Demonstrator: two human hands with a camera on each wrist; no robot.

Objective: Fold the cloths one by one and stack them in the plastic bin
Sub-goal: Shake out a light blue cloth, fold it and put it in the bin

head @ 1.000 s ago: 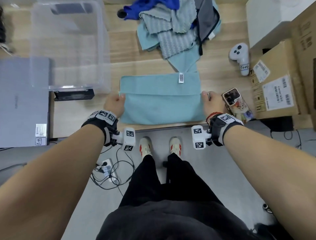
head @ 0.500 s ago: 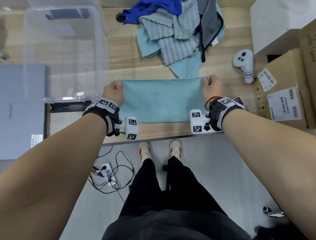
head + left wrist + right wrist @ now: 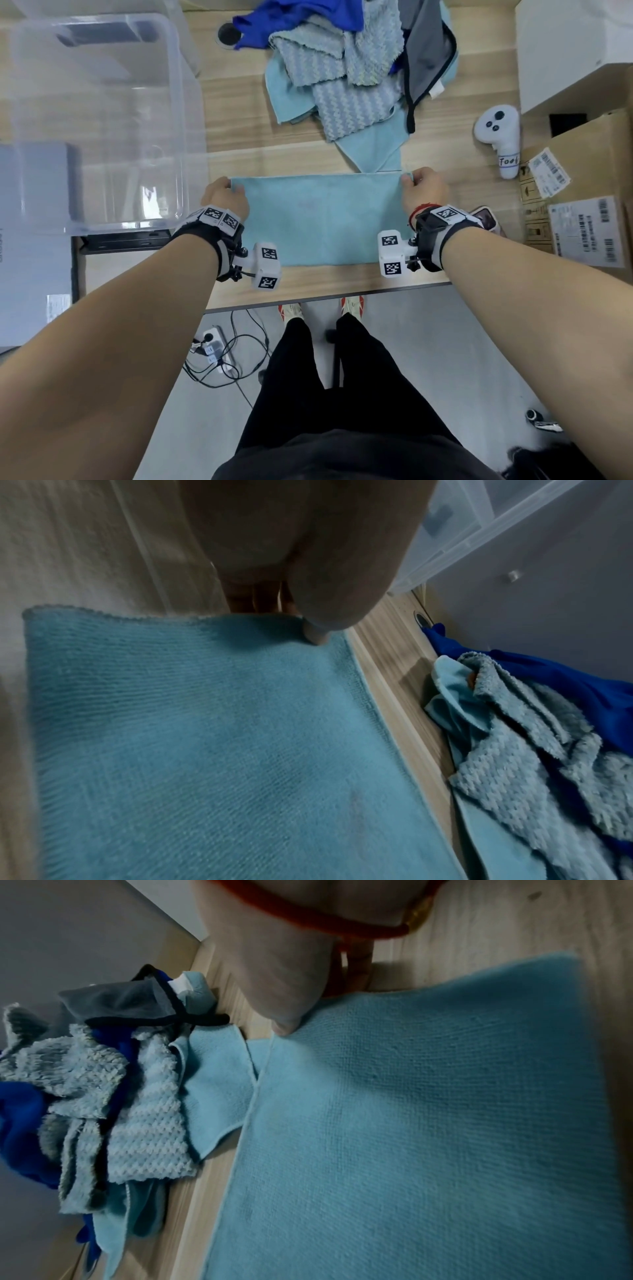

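Your left hand (image 3: 224, 198) and right hand (image 3: 424, 192) each pinch a far corner of the teal cloth (image 3: 325, 219); line those corners up squarely. Press the fold flat before halving it again.

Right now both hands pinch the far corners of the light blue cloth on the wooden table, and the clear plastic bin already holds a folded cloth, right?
Not quite. The head view shows the clear plastic bin holding no cloth. The rest stands: left hand and right hand pinch the far corners of the light blue cloth on the wooden table.

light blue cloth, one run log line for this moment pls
left hand: pinches far-left corner | right hand: pinches far-right corner | light blue cloth: folded, flat | plastic bin: no cloth visible
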